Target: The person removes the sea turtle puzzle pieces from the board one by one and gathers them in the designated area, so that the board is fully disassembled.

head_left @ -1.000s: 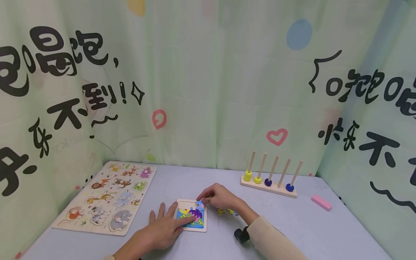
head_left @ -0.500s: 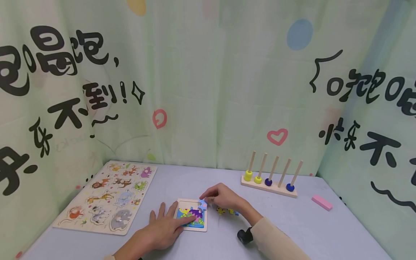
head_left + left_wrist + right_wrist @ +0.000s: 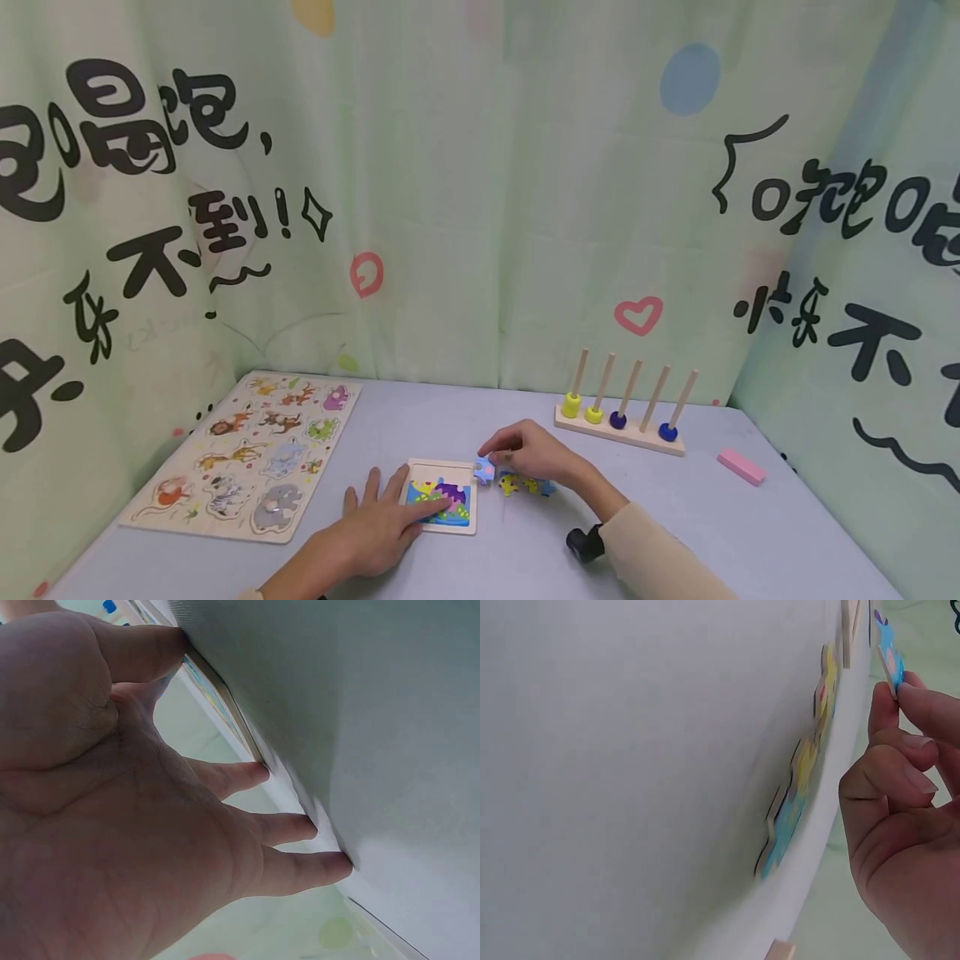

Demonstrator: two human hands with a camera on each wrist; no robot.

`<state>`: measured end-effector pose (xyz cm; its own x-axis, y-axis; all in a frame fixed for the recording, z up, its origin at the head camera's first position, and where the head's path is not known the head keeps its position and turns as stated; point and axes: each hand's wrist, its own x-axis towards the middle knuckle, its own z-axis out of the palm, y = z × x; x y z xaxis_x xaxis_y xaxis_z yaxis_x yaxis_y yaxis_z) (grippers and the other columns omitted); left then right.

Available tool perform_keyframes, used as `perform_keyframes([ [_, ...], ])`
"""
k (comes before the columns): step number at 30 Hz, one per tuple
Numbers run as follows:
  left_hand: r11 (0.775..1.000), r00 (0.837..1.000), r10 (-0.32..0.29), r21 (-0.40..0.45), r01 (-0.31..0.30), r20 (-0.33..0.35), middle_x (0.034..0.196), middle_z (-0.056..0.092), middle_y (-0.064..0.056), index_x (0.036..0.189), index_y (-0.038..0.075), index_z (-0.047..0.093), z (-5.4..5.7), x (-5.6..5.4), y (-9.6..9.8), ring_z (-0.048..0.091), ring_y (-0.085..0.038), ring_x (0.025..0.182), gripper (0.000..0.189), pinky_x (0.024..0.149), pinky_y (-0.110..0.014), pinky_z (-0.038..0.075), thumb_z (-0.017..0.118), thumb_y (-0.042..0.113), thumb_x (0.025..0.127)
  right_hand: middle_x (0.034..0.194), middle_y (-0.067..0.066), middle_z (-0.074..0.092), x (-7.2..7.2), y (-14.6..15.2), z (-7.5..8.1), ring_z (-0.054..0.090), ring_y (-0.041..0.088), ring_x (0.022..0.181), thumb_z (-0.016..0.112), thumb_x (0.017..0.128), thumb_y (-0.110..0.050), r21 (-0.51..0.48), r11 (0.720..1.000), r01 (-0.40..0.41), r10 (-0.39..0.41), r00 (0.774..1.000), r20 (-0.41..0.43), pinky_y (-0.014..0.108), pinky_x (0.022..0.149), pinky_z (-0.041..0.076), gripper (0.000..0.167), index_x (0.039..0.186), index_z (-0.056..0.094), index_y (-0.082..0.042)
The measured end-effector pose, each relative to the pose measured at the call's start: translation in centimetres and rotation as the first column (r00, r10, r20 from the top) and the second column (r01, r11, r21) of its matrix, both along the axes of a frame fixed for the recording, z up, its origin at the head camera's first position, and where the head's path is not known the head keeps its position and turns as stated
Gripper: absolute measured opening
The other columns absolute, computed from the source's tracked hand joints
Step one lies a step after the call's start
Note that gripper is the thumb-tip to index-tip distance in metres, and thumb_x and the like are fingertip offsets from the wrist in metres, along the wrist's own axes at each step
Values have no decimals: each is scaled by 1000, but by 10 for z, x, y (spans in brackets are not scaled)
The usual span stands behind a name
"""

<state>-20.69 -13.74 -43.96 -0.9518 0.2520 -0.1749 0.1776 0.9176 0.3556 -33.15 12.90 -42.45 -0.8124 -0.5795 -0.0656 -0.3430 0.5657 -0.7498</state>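
Observation:
My left hand [image 3: 378, 533] lies with spread, straight fingers at the left side of a small wooden jigsaw tray [image 3: 427, 470]; one finger reaches over its picture. Blue, yellow and purple pieces fill the tray's lower part, and bare wood shows along its top. Just off the tray's right edge, my right hand [image 3: 536, 450] pinches a blue puzzle piece [image 3: 483, 471] between thumb and index finger. In the right wrist view this piece [image 3: 889, 660] is held up off the table, its other fingers curled in. Several loose yellow and blue puzzle pieces [image 3: 787, 825] lie beneath that hand.
A large animal puzzle board [image 3: 247, 454] lies at the left. Toward the back right stands a wooden peg rack [image 3: 622, 432] with yellow and blue beads. A pink block [image 3: 742, 467] rests farther right. Printed curtains [image 3: 450, 208] enclose the table.
My right hand has lifted the blue puzzle piece from the tray's upper right corner and carried it right, past the edge. The left hand has stayed in place.

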Motion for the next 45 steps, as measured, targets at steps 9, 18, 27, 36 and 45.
perform_keyframes([
  [9, 1000, 1000, -12, 10, 12, -25, 173, 29, -23, 142, 58, 59, 1, 2, 0, 17, -65, 156, 43, 116, -87, 16, 59, 32, 107, 116, 5, 79, 1, 27, 2, 66, 14, 99, 65, 103, -10, 14, 1000, 7, -7, 1000, -2, 29, 89, 55, 19, 114, 81, -13],
  [18, 1000, 999, -14, 11, 14, -31, 173, 29, -24, 142, 57, 59, 0, 2, -2, 18, -65, 156, 43, 116, -88, 17, 59, 31, 107, 117, 6, 79, 3, 50, 0, 63, 17, 99, 68, 102, -11, 20, 999, 46, -46, 999, 15, 29, 82, 52, 19, 116, 81, -12],
  [27, 1000, 999, -16, 9, 17, -37, 173, 29, -24, 142, 57, 59, 0, 2, -3, 19, -65, 156, 43, 116, -88, 18, 58, 32, 108, 116, 8, 79, 8, 79, -3, 58, 18, 90, 69, 101, -10, 15, 997, 72, -73, 996, 53, 24, 71, 47, 19, 117, 80, -9],
  [36, 1000, 999, -21, 15, 22, -47, 173, 29, -24, 143, 57, 59, -1, 2, -3, 18, -65, 156, 43, 116, -87, 18, 58, 32, 108, 111, 8, 77, 13, 109, -5, 54, 17, 80, 70, 101, -11, 30, 993, 116, -117, 991, 57, 23, 62, 42, 20, 117, 80, -8],
  [45, 1000, 999, -22, 20, 23, -43, 173, 29, -24, 143, 56, 60, -1, 2, -4, 18, -66, 155, 43, 116, -88, 18, 58, 31, 108, 112, 9, 78, 16, 119, -5, 53, 15, 79, 69, 101, -9, 47, 991, 128, -131, 990, 60, 22, 60, 41, 19, 116, 80, -7],
])
